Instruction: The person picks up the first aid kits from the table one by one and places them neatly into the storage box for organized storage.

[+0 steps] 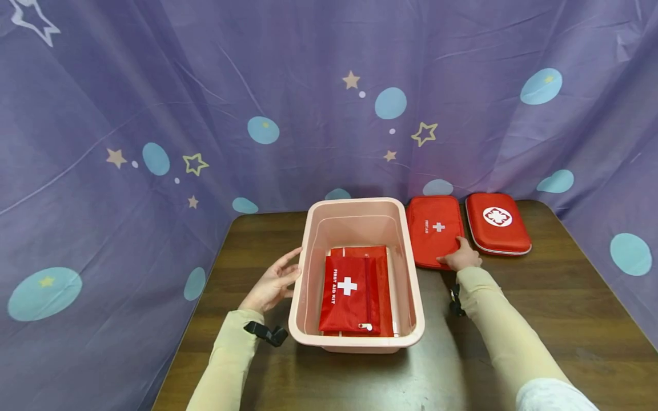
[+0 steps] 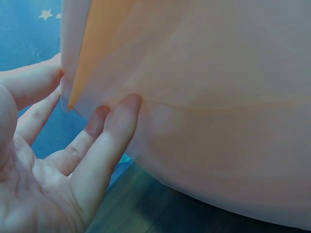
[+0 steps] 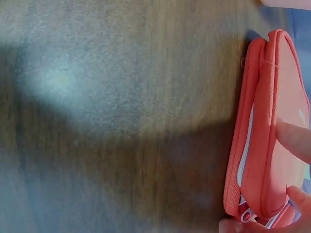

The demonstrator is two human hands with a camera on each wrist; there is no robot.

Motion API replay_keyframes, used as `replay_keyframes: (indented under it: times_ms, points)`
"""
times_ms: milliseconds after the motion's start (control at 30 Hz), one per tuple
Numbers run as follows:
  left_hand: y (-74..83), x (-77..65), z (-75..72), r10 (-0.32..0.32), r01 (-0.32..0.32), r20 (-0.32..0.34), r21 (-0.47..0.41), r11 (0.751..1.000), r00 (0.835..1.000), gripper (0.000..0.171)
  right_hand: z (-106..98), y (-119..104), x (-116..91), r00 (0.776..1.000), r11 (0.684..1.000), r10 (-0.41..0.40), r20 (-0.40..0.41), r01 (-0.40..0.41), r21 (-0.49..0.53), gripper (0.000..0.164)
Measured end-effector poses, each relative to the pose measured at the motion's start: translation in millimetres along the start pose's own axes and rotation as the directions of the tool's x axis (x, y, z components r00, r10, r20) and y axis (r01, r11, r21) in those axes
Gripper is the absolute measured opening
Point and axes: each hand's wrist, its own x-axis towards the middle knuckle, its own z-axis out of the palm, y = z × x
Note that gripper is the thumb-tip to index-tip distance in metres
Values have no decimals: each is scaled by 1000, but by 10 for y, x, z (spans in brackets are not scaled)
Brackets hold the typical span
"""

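Note:
A pale pink plastic bin (image 1: pixel 413 308) stands on the table. Inside it a red first aid pouch (image 1: pixel 357 297) with a white cross lies on top of another red item (image 1: pixel 381 257). My left hand (image 1: pixel 275 284) is at the bin's left side; in the left wrist view its extended fingers (image 2: pixel 121 121) touch the outer wall. To the right of the bin lies a flat red zippered first aid case (image 1: pixel 429 245). My right hand (image 1: pixel 462 257) grips its near right corner, with fingertips on the top and at the zipper edge (image 3: pixel 262 145).
A thicker red hard case (image 1: pixel 496 234) with a round white emblem lies right beside the flat case. The wooden table (image 1: pixel 555 319) ends against a purple curtain (image 1: pixel 319 85) with stars and blue ovals, hanging behind and on both sides.

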Motion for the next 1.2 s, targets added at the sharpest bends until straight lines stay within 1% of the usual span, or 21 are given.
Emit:
replay_keyframes:
  times_ms: [167, 300, 433, 633, 767, 967, 1067, 1200]
  points:
    - [9, -2, 31, -3, 3, 5, -3, 1000, 1000, 60, -14, 3, -18, 1000, 1000, 11, -3, -11, 7, 89]
    - [19, 3, 35, -3, 3, -1, 14, 1000, 1000, 60, -31, -18, -25, 1000, 1000, 6, -10, -6, 18, 88]
    - [12, 5, 32, -6, 6, -1, 10, 1000, 1000, 60, -33, -29, -19, 1000, 999, 4, -18, -3, 46, 87]
    - [9, -21, 36, -12, 12, -2, 1, 1000, 1000, 61, -29, -2, 0, 1000, 999, -9, -9, 10, 40, 93]
    - [18, -31, 37, -7, 7, 0, -1, 1000, 1000, 63, -45, 7, 34, 999, 999, -38, 1, 38, 14, 99]
    - [24, -24, 24, -2, 2, -12, 25, 1000, 1000, 61, -95, -17, 85, 993, 993, -114, 19, 115, -32, 102]
    - [25, -22, 19, -3, 3, -16, 32, 999, 1000, 61, -111, -4, 99, 989, 989, -146, 18, 147, -19, 102]
    - [36, -24, 21, -6, 6, -11, 23, 1000, 1000, 62, -138, 32, 117, 976, 975, -219, 7, 218, 42, 101]
